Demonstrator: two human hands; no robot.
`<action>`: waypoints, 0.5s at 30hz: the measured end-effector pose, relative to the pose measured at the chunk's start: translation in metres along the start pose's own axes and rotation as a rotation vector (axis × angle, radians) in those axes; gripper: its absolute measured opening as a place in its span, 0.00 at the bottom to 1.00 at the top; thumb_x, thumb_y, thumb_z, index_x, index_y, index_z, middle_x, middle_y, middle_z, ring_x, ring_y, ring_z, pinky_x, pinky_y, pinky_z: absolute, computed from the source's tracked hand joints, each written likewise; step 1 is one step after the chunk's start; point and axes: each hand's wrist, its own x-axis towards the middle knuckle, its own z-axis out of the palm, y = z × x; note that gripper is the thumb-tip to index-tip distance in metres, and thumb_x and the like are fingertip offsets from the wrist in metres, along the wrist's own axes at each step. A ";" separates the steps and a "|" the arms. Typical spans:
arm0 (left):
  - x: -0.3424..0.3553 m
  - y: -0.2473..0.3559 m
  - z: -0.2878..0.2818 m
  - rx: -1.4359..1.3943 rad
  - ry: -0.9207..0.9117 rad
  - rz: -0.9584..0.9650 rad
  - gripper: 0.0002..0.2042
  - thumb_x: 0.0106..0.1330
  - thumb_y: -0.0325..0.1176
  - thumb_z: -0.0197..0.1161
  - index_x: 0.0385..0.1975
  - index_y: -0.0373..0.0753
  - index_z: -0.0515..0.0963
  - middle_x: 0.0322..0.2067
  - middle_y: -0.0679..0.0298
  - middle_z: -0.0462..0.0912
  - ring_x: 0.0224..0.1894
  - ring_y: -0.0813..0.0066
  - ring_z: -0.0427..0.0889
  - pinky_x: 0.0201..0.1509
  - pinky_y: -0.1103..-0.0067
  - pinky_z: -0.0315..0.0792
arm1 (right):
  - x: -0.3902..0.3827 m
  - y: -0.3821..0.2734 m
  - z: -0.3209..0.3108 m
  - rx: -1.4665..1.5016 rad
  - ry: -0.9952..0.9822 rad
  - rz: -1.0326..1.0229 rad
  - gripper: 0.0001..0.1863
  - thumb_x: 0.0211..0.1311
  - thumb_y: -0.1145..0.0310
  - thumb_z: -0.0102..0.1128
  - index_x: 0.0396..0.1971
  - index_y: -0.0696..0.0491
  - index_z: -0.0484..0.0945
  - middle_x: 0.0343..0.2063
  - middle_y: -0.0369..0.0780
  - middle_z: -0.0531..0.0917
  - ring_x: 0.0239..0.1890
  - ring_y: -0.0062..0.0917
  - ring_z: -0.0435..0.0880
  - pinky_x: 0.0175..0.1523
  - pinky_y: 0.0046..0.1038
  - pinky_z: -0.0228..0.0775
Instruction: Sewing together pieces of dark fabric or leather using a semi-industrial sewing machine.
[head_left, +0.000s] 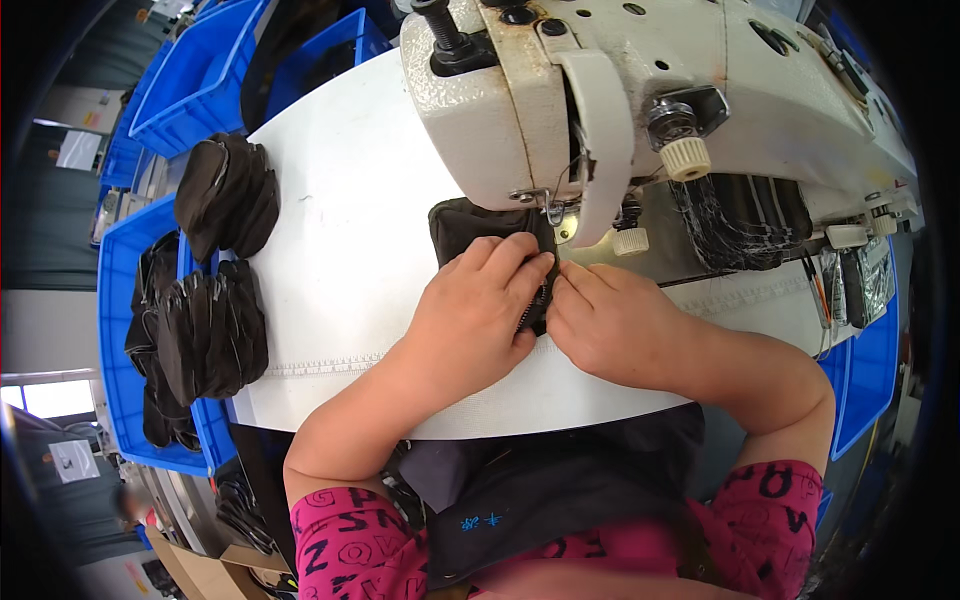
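A black fabric pouch with a zipper along its right side lies under the head of a white sewing machine. My left hand rests over the pouch with its fingers bent, gripping the fabric beside the zipper. My right hand pinches the pouch's right edge close to the needle area, its fingers curled and partly hiding the edge. Both hands nearly touch at the fingertips. The presser foot and the needle are mostly hidden behind the machine's white guard.
Stacks of black pouches sit at the table's left edge, by a blue bin. More black pieces with loose threads lie beneath the machine arm. A printed ruler strip runs along the white table. Another blue bin stands at right.
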 end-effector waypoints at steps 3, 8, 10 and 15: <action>0.001 0.003 0.004 0.028 0.013 0.041 0.31 0.47 0.28 0.71 0.58 0.33 0.80 0.57 0.58 0.79 0.58 0.58 0.79 0.60 0.69 0.79 | -0.001 -0.002 -0.004 -0.053 -0.008 0.003 0.09 0.48 0.69 0.64 0.27 0.59 0.84 0.32 0.51 0.86 0.41 0.41 0.87 0.39 0.32 0.78; 0.001 0.004 0.008 0.050 0.010 0.047 0.33 0.47 0.28 0.71 0.60 0.32 0.79 0.58 0.58 0.79 0.59 0.59 0.79 0.61 0.70 0.78 | -0.002 -0.006 -0.003 -0.057 -0.006 0.034 0.12 0.47 0.70 0.64 0.28 0.64 0.84 0.36 0.57 0.87 0.43 0.44 0.88 0.40 0.34 0.79; 0.002 0.004 0.009 0.070 0.023 0.054 0.33 0.48 0.28 0.71 0.61 0.32 0.79 0.58 0.59 0.80 0.58 0.59 0.80 0.61 0.71 0.78 | -0.001 -0.006 -0.001 -0.059 0.001 0.047 0.12 0.47 0.70 0.64 0.29 0.64 0.84 0.36 0.57 0.87 0.43 0.44 0.88 0.40 0.34 0.80; 0.007 -0.003 0.014 0.097 0.064 0.035 0.32 0.49 0.29 0.72 0.61 0.36 0.80 0.59 0.61 0.81 0.56 0.59 0.82 0.60 0.71 0.78 | -0.001 -0.004 0.004 -0.066 0.013 0.093 0.13 0.46 0.71 0.63 0.30 0.65 0.85 0.36 0.57 0.86 0.40 0.42 0.88 0.42 0.34 0.80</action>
